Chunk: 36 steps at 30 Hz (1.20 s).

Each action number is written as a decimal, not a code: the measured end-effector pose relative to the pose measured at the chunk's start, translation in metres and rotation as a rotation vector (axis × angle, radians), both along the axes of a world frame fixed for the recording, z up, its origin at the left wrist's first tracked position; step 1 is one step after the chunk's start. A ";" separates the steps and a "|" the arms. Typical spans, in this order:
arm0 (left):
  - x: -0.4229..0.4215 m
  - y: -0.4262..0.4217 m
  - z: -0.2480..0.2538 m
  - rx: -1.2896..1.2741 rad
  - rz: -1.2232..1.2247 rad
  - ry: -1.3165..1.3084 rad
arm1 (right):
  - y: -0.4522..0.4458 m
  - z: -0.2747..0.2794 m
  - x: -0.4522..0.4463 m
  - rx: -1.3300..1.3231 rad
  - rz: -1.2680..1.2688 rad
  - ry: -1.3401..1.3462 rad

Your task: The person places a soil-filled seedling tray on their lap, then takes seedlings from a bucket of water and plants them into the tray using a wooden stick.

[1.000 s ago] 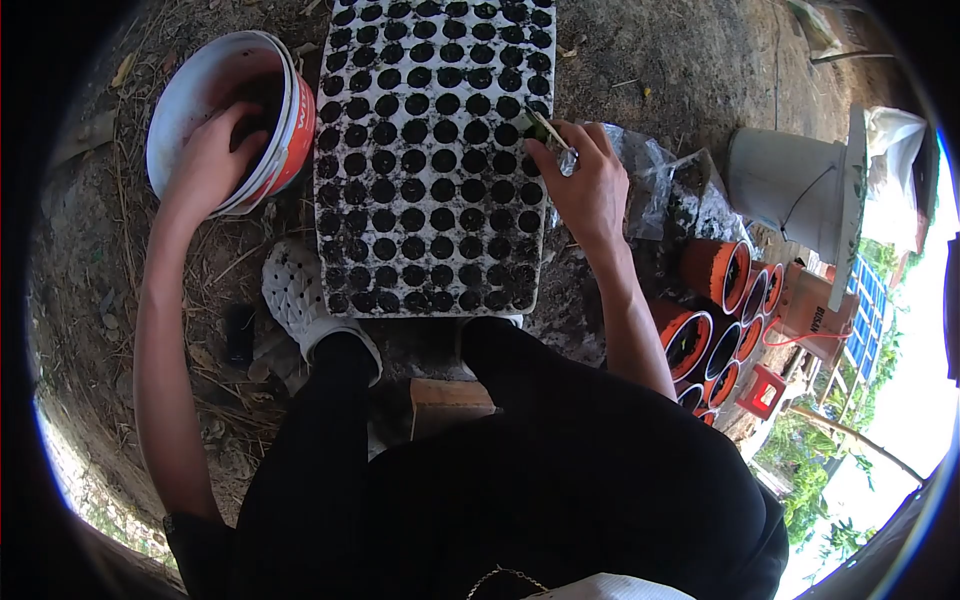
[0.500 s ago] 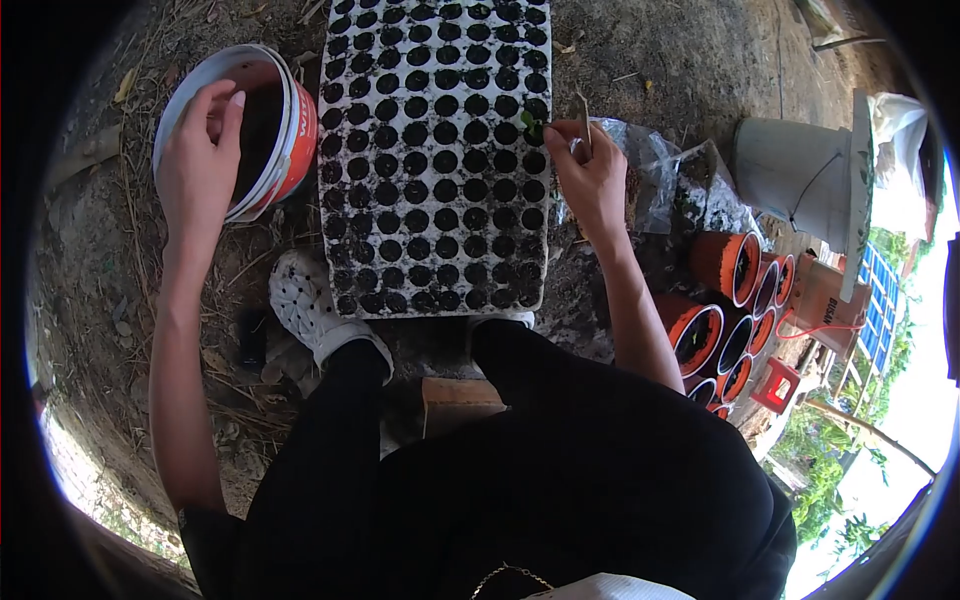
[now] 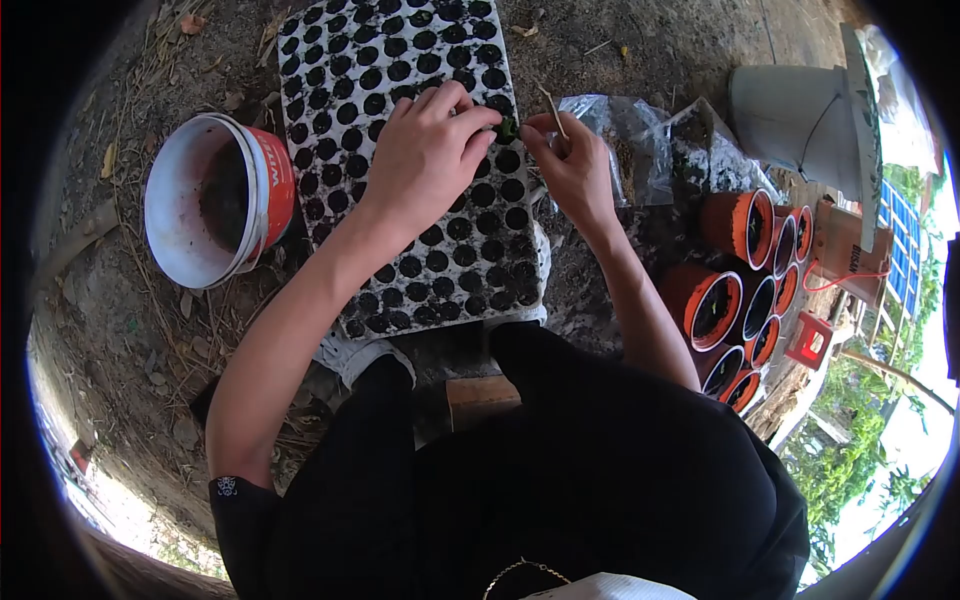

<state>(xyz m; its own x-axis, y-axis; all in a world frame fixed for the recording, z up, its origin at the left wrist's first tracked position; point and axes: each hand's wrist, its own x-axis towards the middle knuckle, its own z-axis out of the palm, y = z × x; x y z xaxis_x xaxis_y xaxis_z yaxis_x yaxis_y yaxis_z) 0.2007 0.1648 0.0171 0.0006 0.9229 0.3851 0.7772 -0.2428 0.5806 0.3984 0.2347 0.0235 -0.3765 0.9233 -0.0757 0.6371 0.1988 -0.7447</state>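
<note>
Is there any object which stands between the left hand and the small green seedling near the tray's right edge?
No, nothing visible does: the left hand is close beside the seedling. The right hand, holding a thin stick, is on the seedling's other side. Whether either hand touches it is unclear.

Soft daylight falls on the ground (image 3: 565, 60), rather dim in the middle of the frame. At the right edge the sky (image 3: 930, 335) is burnt to plain white, and the lower left edge glares also. The trousers (image 3: 610, 470) are so dark that folds almost disappear; the holes of the tray (image 3: 470, 212) look black. The wide lens bends the borders, with black corners.
</note>
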 end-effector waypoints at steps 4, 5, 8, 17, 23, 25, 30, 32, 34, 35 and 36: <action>0.002 0.001 -0.011 -0.053 -0.008 -0.001 | 0.002 -0.005 0.004 -0.002 0.011 0.005; 0.003 0.001 -0.012 -0.057 -0.018 0.001 | 0.003 -0.006 0.006 -0.007 0.001 0.007; 0.006 0.003 -0.014 -0.028 -0.005 -0.037 | 0.005 -0.005 0.007 -0.059 0.021 0.026; 0.019 0.011 -0.019 -0.122 0.090 -0.216 | 0.008 -0.006 0.007 -0.061 0.047 0.037; 0.015 0.007 -0.024 -0.119 0.104 -0.198 | 0.008 -0.005 0.007 -0.072 0.046 0.009; 0.013 0.005 -0.023 -0.145 0.109 -0.203 | 0.009 -0.004 0.007 -0.084 0.039 0.017; 0.005 0.004 -0.018 -0.172 0.111 -0.246 | 0.019 0.002 0.010 -0.119 0.119 -0.036; -0.002 0.006 -0.016 -0.179 0.076 -0.251 | 0.023 0.001 0.013 -0.142 0.141 -0.035; -0.010 0.009 -0.009 -0.208 0.060 -0.255 | 0.032 -0.006 0.016 -0.120 0.163 0.002; -0.013 0.010 -0.006 -0.231 0.045 -0.259 | 0.038 -0.008 0.018 -0.127 0.162 0.001; -0.015 0.013 -0.004 -0.207 0.034 -0.245 | 0.044 -0.008 0.018 -0.085 0.207 -0.050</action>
<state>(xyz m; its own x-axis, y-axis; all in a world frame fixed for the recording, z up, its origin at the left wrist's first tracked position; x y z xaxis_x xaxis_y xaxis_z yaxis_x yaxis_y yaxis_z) 0.1855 0.1779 0.0133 -0.1017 0.9794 0.1744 0.6136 -0.0762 0.7859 0.4167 0.2784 0.0159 -0.5509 0.8164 -0.1733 0.6260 0.2670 -0.7327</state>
